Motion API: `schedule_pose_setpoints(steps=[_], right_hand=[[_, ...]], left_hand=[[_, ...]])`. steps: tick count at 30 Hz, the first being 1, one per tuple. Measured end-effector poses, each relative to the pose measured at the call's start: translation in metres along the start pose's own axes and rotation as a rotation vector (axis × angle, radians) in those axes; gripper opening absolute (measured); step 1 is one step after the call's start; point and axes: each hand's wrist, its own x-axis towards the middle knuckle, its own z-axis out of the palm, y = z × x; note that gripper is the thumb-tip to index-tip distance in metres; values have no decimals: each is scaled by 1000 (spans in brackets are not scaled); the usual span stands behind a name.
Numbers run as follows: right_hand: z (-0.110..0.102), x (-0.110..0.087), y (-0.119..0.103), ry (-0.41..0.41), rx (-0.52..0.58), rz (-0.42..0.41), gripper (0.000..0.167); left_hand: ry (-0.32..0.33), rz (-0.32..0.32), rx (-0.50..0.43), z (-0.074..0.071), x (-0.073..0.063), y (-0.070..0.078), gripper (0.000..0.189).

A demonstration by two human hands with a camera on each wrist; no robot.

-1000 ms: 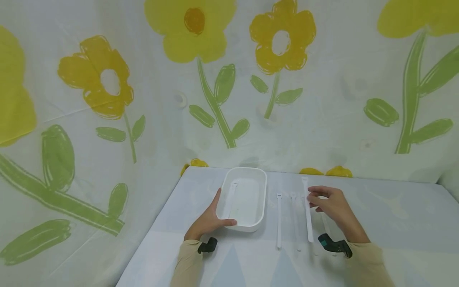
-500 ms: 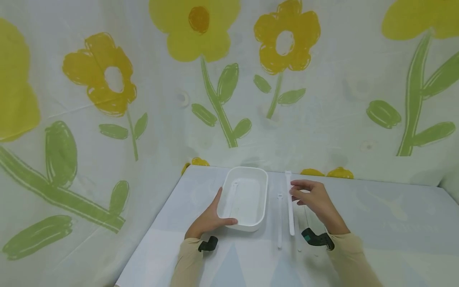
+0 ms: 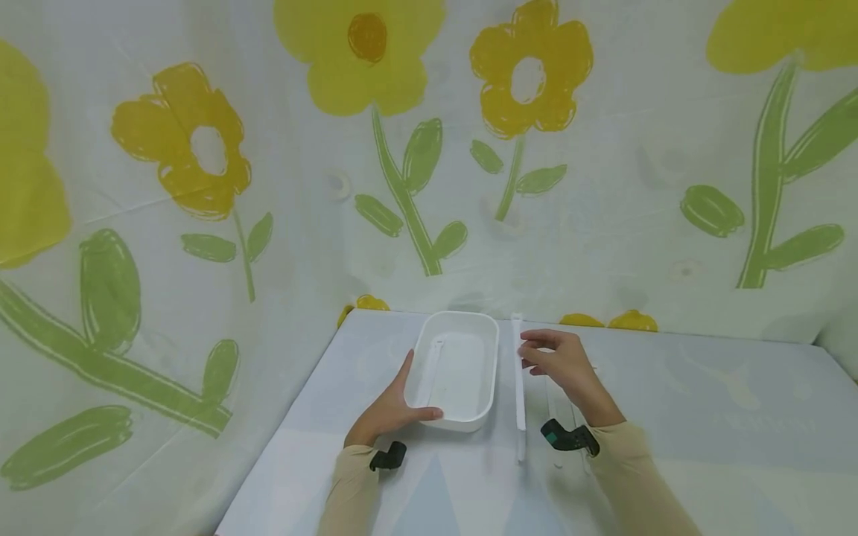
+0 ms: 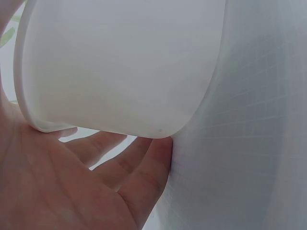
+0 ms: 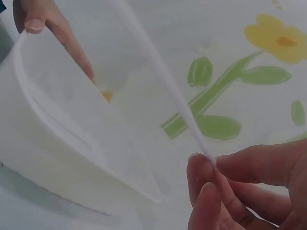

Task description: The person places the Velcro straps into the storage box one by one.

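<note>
A white rectangular tub (image 3: 462,426) stands on the table with a long thin white strip (image 3: 429,376), wider at its head, lying inside along the left. My left hand (image 3: 387,411) holds the tub's near left corner, thumb over the rim; in the left wrist view the fingers (image 4: 144,167) lie along the outer wall (image 4: 120,62). Beyond the tub's right side, my right hand (image 3: 561,365) pinches another white strip (image 3: 519,387) near its upper part, between thumb and fingertips. That strip (image 5: 163,72) is raised in the right wrist view and apart from the tub.
Below the held strip, the end of another white strip (image 3: 520,452) shows on the table (image 3: 710,417). More white strips (image 3: 553,406) lie partly hidden under the right forearm. A flower-printed cloth (image 3: 603,246) hangs behind the table's back edge.
My right hand has moved left with the pinched strip, from over the row of strips to beside the tub. The left hand and tub have stayed in place.
</note>
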Motion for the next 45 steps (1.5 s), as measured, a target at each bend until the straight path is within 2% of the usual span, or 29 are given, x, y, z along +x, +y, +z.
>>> schedule_pose_setpoints(steps=[24, 35, 45], right_hand=[[43, 21, -17, -17, 121, 31, 35], [56, 30, -17, -45, 191, 51, 34], [69, 36, -20, -44, 219, 61, 33]], left_hand=[[3, 22, -3, -1, 0, 2, 143], [14, -14, -6, 1, 2, 2, 136], [11, -10, 1, 3, 3, -3, 135]])
